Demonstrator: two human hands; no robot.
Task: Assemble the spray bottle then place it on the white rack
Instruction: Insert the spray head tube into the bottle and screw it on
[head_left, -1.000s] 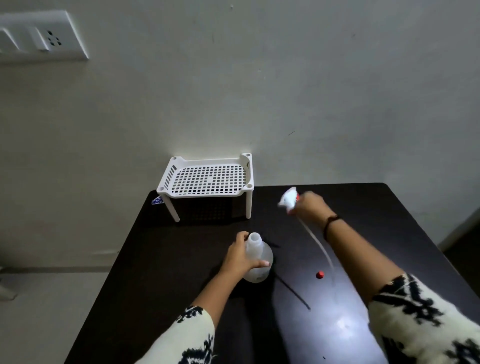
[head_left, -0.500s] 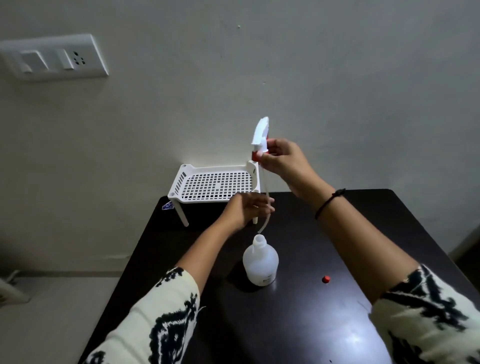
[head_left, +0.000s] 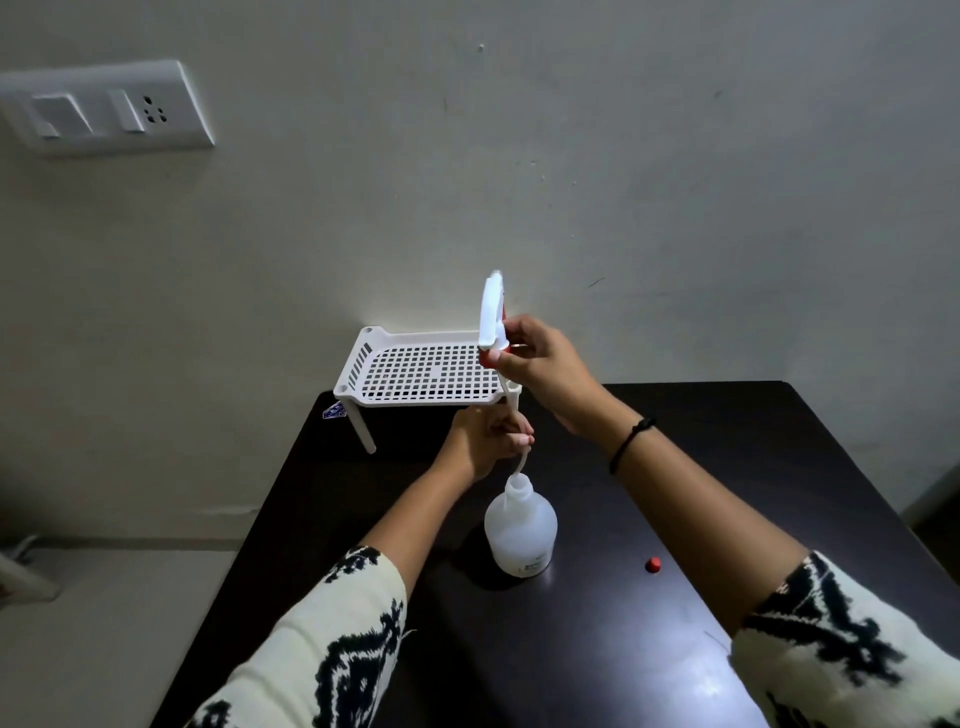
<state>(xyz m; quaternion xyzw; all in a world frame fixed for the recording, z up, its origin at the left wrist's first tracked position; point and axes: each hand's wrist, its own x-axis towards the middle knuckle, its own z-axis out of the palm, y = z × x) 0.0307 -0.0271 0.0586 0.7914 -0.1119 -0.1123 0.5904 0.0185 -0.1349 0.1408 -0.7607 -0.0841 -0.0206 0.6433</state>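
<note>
A translucent white bottle (head_left: 521, 530) stands upright and uncapped on the dark table (head_left: 727, 467). My right hand (head_left: 545, 369) holds the white and red spray head (head_left: 491, 312) high above it. The thin dip tube (head_left: 514, 431) hangs down from the head, and its lower end sits at the bottle's mouth. My left hand (head_left: 488, 441) pinches the tube just above the bottle's neck. The white rack (head_left: 421, 371) stands at the table's far edge, behind both hands, with nothing on its grid.
A small red cap (head_left: 653, 564) lies on the table to the right of the bottle. A wall with a switch plate (head_left: 104, 109) rises behind the table. The floor shows to the left of the table.
My left hand let go of the bottle and took the tube. My right hand lifted the spray head from table height to above the bottle, and the tube's end came to the mouth.
</note>
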